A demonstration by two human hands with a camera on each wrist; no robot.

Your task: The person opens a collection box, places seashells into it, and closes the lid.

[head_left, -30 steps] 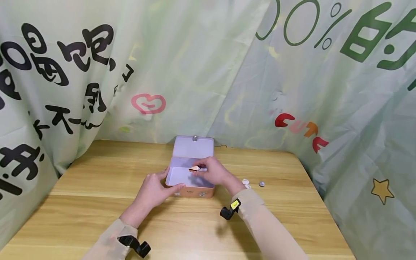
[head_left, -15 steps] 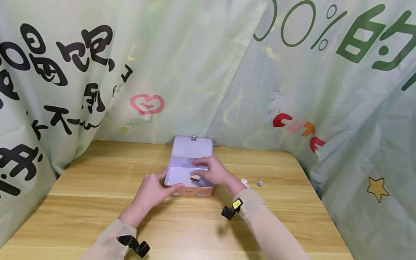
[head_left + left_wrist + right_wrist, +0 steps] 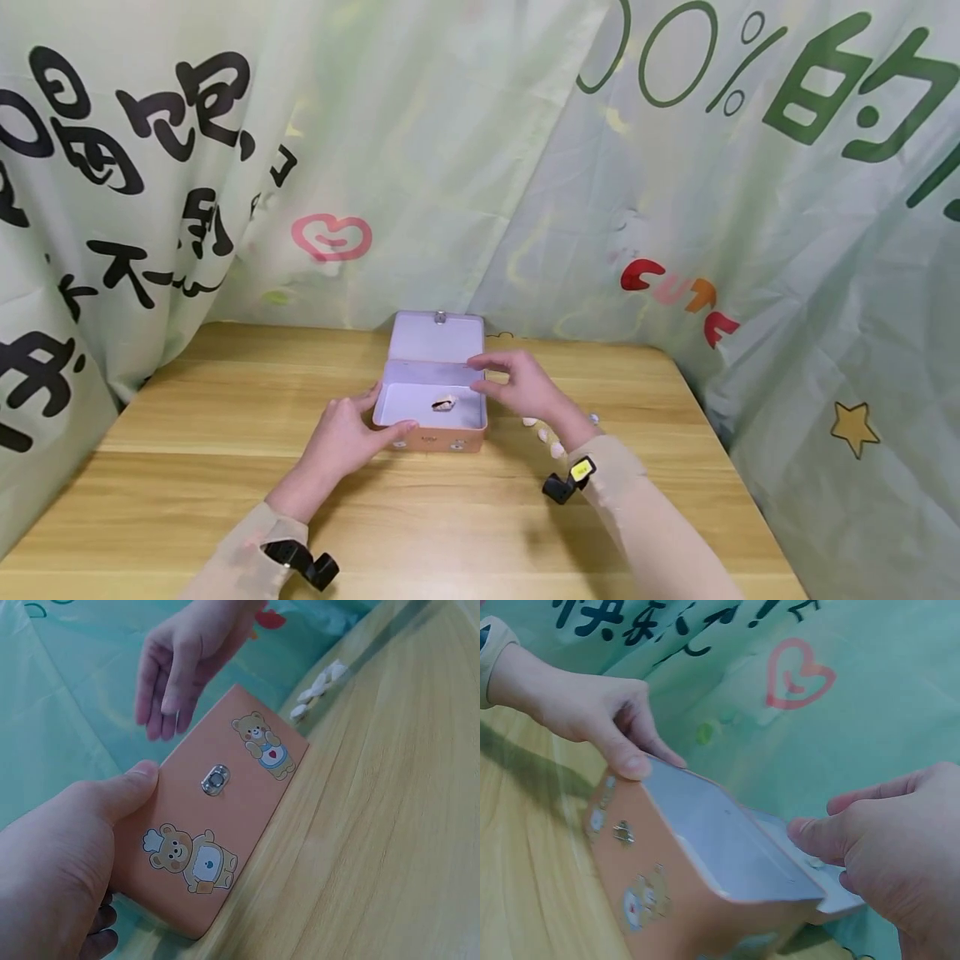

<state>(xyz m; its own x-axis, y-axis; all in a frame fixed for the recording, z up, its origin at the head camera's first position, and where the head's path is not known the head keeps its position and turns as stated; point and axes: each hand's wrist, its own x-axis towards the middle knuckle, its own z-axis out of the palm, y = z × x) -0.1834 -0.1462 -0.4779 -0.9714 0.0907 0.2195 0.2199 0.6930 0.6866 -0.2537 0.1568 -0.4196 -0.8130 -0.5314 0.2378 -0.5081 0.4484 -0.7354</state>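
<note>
An orange tin box [image 3: 431, 439] with a pale lilac inside stands on the table, its hinged lid [image 3: 437, 337] raised at the back. In the left wrist view, bear pictures and a metal catch [image 3: 216, 780] show on its front. My left hand [image 3: 341, 442] grips the box's left front corner, thumb on the front rim and fingers along the left side. On the box floor lies a small white and brown piece [image 3: 444, 403], its kind unclear. My right hand [image 3: 521, 383] hovers by the right rim, fingers loosely bent, holding nothing.
Several small white flat pieces [image 3: 542, 434] lie on the wooden table [image 3: 450, 517] right of the box, partly behind my right wrist. A small bluish piece [image 3: 594, 417] lies near them. A printed curtain [image 3: 420, 150] hangs behind the table and along its sides.
My right hand pinched the small white and brown piece, let it drop into the box, and has moved right toward the rim. The left hand keeps its grip on the box.
</note>
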